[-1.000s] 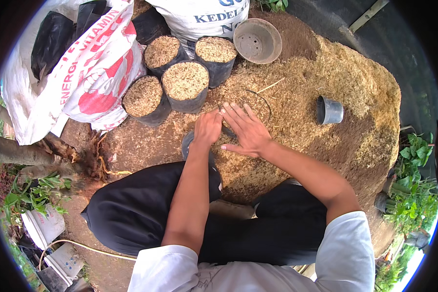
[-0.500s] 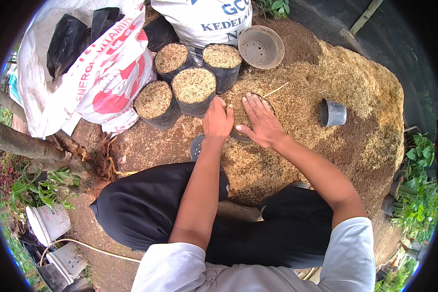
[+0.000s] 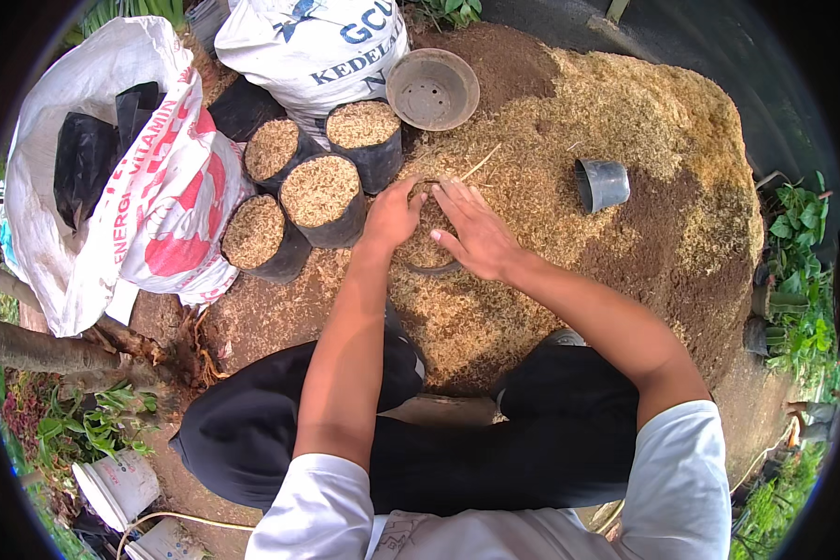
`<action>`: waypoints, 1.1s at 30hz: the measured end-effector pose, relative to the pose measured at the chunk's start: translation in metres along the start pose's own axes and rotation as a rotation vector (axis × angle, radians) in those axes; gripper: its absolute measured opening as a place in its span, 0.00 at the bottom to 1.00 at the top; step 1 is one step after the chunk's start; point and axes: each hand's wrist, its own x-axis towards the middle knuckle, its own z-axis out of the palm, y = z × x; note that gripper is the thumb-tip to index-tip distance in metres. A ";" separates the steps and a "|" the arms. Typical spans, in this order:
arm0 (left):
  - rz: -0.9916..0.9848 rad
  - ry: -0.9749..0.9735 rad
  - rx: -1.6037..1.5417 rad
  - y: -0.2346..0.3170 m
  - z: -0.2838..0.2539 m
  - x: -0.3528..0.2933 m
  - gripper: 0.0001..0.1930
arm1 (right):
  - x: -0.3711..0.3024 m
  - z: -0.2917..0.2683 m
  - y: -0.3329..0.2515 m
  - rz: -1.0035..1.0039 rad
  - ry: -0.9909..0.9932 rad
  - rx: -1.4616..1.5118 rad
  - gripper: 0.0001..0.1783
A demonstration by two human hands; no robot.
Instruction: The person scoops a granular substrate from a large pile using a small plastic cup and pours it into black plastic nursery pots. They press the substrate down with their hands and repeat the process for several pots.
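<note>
A black pot (image 3: pixel 431 267) sits sunk in the heap of tan husk mix (image 3: pixel 625 131) in front of me; only its near rim shows. My left hand (image 3: pixel 392 217) is curled on the pot's left rim. My right hand (image 3: pixel 477 233) lies flat with fingers spread on the husk over the pot's mouth, holding nothing. Most of the pot is hidden by husk and by both hands.
Several black grow bags filled with husk (image 3: pixel 322 191) stand at the left of the heap. A brown round pot (image 3: pixel 432 89) lies empty behind them, and a black pot (image 3: pixel 602 184) lies on its side at the right. White sacks (image 3: pixel 313 47) (image 3: pixel 131 196) stand behind and left.
Both hands have reached farther out onto the heap, the pot moving with them. The right hand has come over the pot's mouth.
</note>
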 end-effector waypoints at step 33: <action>0.178 -0.103 0.518 0.064 0.078 -0.071 0.47 | 0.016 -0.028 0.064 0.632 -0.200 0.675 0.07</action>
